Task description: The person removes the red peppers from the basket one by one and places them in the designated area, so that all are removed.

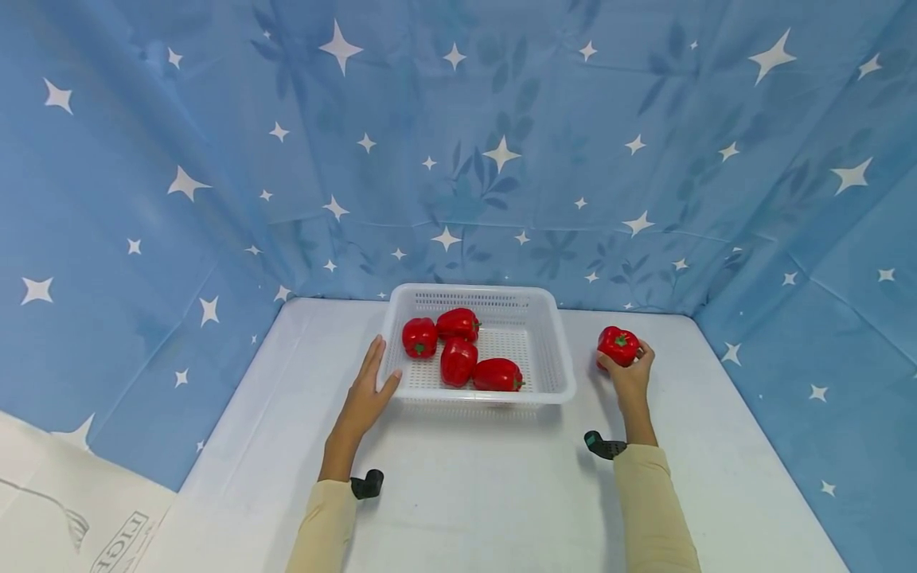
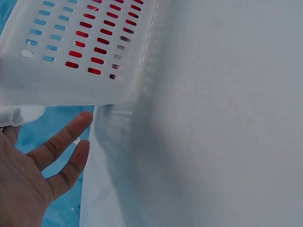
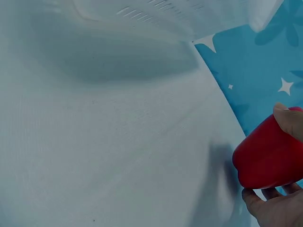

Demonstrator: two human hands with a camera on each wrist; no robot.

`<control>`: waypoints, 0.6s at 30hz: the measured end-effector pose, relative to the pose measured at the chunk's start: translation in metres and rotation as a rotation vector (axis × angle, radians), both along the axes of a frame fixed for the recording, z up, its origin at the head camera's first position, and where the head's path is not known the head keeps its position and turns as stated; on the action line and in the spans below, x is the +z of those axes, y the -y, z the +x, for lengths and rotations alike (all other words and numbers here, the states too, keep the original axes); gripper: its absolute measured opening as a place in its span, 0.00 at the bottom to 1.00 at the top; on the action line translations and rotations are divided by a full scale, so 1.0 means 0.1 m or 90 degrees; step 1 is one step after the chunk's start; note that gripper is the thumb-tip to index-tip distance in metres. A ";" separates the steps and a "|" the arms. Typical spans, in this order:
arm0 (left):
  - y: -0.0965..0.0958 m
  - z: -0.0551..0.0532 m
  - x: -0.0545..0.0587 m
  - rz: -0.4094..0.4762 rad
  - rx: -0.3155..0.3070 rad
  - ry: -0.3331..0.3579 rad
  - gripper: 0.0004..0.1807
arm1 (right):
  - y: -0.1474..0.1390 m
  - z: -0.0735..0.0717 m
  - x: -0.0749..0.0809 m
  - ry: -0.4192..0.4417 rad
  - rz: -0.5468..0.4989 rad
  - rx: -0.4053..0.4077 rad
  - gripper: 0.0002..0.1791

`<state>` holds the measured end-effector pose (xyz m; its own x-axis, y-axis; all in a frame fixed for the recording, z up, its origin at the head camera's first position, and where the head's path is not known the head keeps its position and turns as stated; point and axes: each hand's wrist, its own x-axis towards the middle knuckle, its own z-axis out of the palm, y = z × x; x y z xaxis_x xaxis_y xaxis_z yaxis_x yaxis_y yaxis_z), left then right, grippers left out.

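Note:
A red bell pepper (image 1: 618, 344) with a green stem is held in my right hand (image 1: 632, 380), to the right of the basket. In the right wrist view the thumb lies on one side of the pepper (image 3: 270, 153) and the fingers on the other. My left hand (image 1: 368, 402) is at the left side of the white plastic basket (image 1: 487, 395), its fingers fairly straight along the rim. Several red bell peppers (image 1: 458, 362) lie in the basket, mostly in its left and middle part. The left wrist view shows the basket's slotted wall (image 2: 57, 80) beside the left hand (image 2: 28, 182).
A white-covered table (image 1: 466, 493) carries the basket. Blue curtains (image 1: 401, 175) with white stars stand behind the table and along both sides. Each wrist wears a small black camera (image 1: 368, 483). Printed pale cloth (image 1: 64, 509) shows at the lower left.

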<state>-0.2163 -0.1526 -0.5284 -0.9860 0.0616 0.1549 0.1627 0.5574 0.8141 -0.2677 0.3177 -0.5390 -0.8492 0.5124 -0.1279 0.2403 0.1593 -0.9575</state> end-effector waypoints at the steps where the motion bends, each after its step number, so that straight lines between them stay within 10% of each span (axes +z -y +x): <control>1: 0.00 0.00 0.00 -0.001 -0.001 -0.002 0.40 | 0.00 0.00 -0.01 0.001 0.000 -0.002 0.52; 18: -0.01 0.02 0.03 0.005 0.005 0.012 0.40 | 0.01 0.00 -0.06 0.005 -0.007 -0.002 0.54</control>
<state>-0.2146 -0.1516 -0.5257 -0.9892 0.0525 0.1368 0.1429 0.5517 0.8217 -0.2678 0.3168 -0.5448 -0.8468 0.5132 -0.1399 0.2483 0.1489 -0.9572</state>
